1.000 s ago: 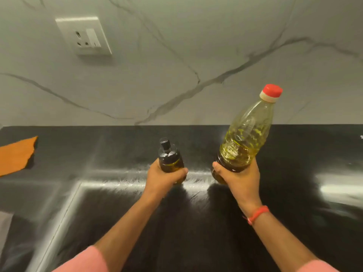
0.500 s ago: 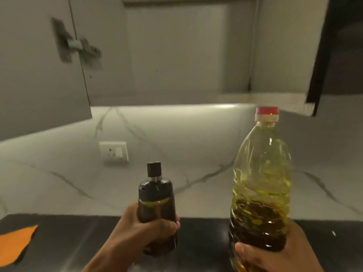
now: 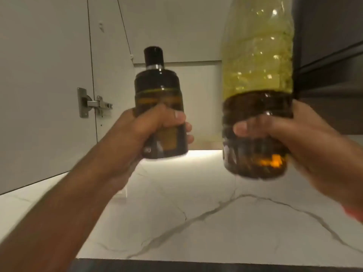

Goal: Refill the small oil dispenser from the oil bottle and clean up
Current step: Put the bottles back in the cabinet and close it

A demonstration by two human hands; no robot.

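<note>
My left hand (image 3: 137, 132) grips the small dark oil dispenser (image 3: 159, 89) round its lower body and holds it upright in the air; its black cap is on. My right hand (image 3: 290, 134) grips the big clear oil bottle (image 3: 257, 61) near its base, also upright and raised. Yellow oil shows through the bottle's wall. The bottle's neck and cap are cut off by the top of the frame. Both are held up in front of the wall cabinet, well above the counter.
An open cabinet door (image 3: 43, 75) with a metal hinge (image 3: 92, 104) hangs at the left, and the cabinet's inside (image 3: 180, 28) is behind the dispenser. A dark cabinet (image 3: 330, 55) is at the right. Below lie the marble backsplash (image 3: 196, 222) and the black counter's edge (image 3: 196, 266).
Both hands have lifted the dispenser and the bottle from the counter up toward the open cabinet. My view has tilted upward, so the counter and orange cloth dropped out of sight.
</note>
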